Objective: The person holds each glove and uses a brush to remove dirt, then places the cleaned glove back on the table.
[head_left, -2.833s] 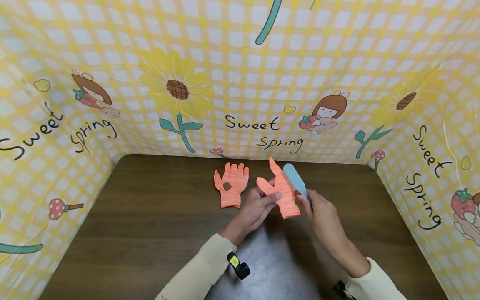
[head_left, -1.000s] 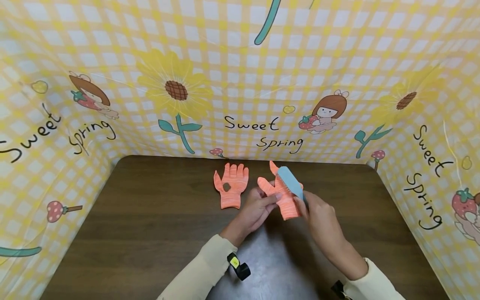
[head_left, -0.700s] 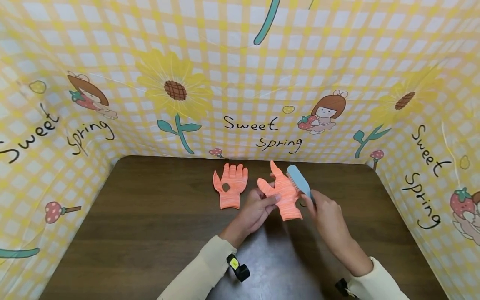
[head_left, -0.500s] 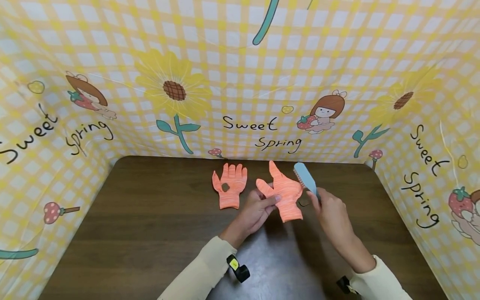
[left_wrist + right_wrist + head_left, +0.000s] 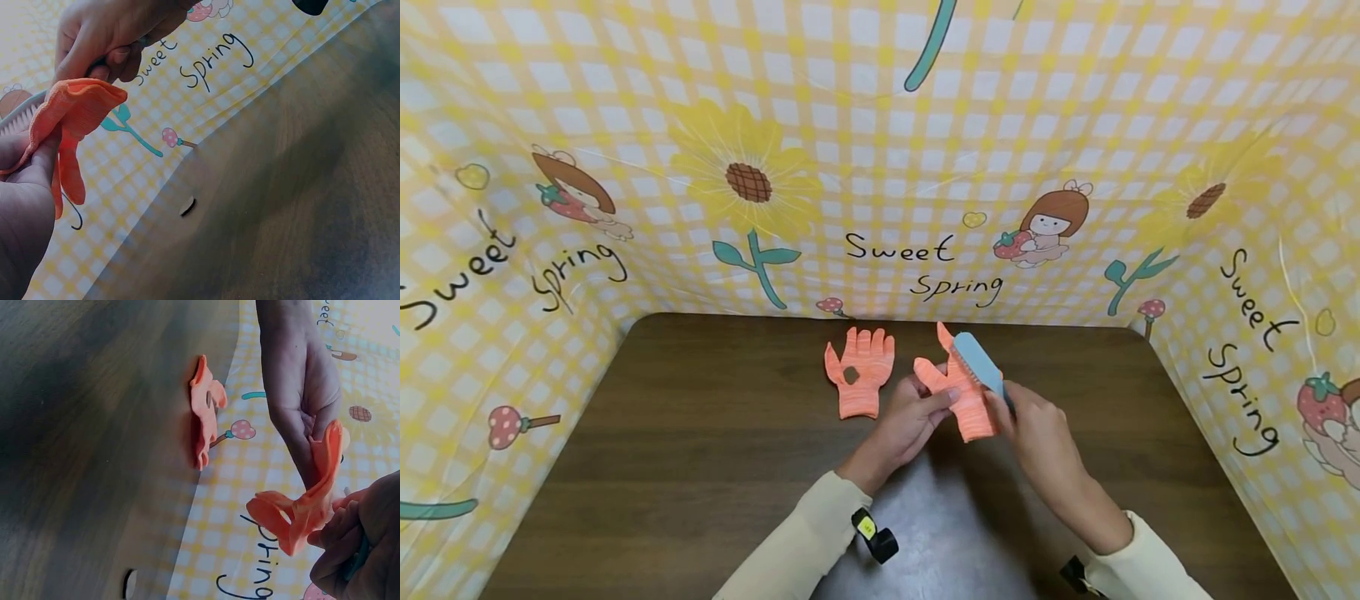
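Note:
My left hand holds up an orange knitted glove, its thumb pressing on the palm side and the other fingers behind. Gripped by the handle in my right hand is a light blue brush. Its bristles lie against the glove and its head covers part of the glove's fingers. The left wrist view shows the pale bristles beside the glove's cuff. A second orange glove lies flat on the table to the left, with a dark brown patch on its palm.
A small pale oval piece with a dark edge lies on the brown wooden table. Yellow checked cloth with printed flowers stands round the table's back and sides. A black strap device sits at the left sleeve.
Half a second ago the brush stood at the held glove's right edge; it has moved left across the glove with my right hand. My left hand and the glove on the table stay in place.

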The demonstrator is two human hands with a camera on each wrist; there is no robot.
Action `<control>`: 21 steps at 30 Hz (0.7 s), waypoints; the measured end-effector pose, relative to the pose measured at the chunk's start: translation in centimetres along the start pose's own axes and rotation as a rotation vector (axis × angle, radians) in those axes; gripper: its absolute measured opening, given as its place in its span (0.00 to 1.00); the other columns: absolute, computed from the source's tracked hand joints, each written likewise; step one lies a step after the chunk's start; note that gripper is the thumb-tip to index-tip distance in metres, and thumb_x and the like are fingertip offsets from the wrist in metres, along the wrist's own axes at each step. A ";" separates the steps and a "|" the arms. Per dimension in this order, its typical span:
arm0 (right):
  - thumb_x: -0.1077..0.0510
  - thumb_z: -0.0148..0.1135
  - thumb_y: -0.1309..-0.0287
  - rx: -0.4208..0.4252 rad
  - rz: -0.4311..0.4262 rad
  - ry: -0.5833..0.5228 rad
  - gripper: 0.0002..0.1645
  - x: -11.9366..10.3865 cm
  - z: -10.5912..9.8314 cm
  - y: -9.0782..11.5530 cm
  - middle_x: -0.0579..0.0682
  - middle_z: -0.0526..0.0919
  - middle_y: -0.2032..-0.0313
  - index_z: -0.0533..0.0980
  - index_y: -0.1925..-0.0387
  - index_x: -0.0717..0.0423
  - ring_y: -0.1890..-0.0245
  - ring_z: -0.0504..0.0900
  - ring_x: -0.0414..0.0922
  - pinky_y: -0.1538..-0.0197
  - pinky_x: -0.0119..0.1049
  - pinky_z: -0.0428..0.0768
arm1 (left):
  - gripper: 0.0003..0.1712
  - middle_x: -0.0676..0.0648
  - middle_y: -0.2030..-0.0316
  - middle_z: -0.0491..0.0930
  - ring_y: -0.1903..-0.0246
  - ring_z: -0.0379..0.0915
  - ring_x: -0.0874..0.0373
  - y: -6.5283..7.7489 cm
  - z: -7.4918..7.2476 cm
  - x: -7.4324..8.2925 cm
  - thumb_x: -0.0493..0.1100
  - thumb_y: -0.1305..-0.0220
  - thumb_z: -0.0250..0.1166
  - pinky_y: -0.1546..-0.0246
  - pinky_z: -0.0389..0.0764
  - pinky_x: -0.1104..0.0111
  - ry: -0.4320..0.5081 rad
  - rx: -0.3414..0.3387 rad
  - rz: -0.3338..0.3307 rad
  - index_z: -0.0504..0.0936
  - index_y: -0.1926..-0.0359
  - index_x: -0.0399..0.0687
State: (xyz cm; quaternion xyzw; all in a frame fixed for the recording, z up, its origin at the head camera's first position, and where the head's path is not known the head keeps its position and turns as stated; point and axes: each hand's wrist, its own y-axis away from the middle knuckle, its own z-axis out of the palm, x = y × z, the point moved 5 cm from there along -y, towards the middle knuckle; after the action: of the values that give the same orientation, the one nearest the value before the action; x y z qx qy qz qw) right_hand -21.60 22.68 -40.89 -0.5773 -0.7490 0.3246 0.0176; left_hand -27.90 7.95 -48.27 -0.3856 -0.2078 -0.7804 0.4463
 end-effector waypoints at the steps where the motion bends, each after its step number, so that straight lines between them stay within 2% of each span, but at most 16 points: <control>1: 0.58 0.66 0.33 -0.003 0.006 -0.002 0.09 0.2 0.0 0.0 0.44 0.69 0.80 0.77 0.68 0.58 0.79 0.68 0.39 0.75 0.31 0.71 | 0.27 0.38 0.35 0.72 0.39 0.74 0.56 0.0 0.0 0.0 0.26 0.25 0.52 0.42 0.80 0.68 0.000 -0.001 0.000 0.63 0.28 0.30; 10: 0.54 0.60 0.27 -0.073 0.134 -0.043 0.14 2.5 0.0 0.0 0.45 0.69 0.80 0.77 0.68 0.57 0.80 0.67 0.40 0.75 0.32 0.68 | 0.25 0.46 0.46 0.77 0.50 0.76 0.60 0.0 -0.1 -0.2 0.26 0.26 0.54 0.48 0.82 0.69 0.004 -0.004 0.019 0.66 0.31 0.30; 16: 0.53 0.58 0.25 -0.088 0.204 -0.029 0.16 3.2 -0.5 -0.2 0.48 0.69 0.81 0.76 0.68 0.59 0.82 0.66 0.42 0.77 0.33 0.66 | 0.26 0.42 0.40 0.76 0.42 0.77 0.57 0.1 -0.3 -0.1 0.26 0.26 0.53 0.44 0.82 0.69 0.021 0.003 0.029 0.66 0.30 0.30; 19: 0.53 0.60 0.27 -0.074 0.182 -0.035 0.14 2.2 -0.8 -0.3 0.49 0.75 0.79 0.79 0.64 0.61 0.80 0.70 0.42 0.75 0.35 0.70 | 0.26 0.42 0.40 0.75 0.41 0.76 0.57 0.0 -0.2 -0.1 0.26 0.26 0.53 0.43 0.81 0.68 0.016 0.003 0.024 0.65 0.29 0.30; 21: 0.56 0.64 0.30 -0.053 0.123 -0.029 0.12 1.2 -0.8 -0.3 0.50 0.77 0.77 0.80 0.62 0.62 0.78 0.72 0.43 0.73 0.36 0.72 | 0.26 0.42 0.40 0.75 0.40 0.76 0.56 -0.1 0.0 -0.1 0.27 0.25 0.53 0.43 0.81 0.68 0.002 -0.010 0.021 0.64 0.29 0.30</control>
State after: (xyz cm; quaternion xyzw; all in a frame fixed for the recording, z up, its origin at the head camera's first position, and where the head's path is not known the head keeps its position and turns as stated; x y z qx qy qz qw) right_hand -21.92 24.09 -40.48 -0.6178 -0.7207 0.3133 -0.0285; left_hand -27.98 8.03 -48.37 -0.3892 -0.1995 -0.7770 0.4528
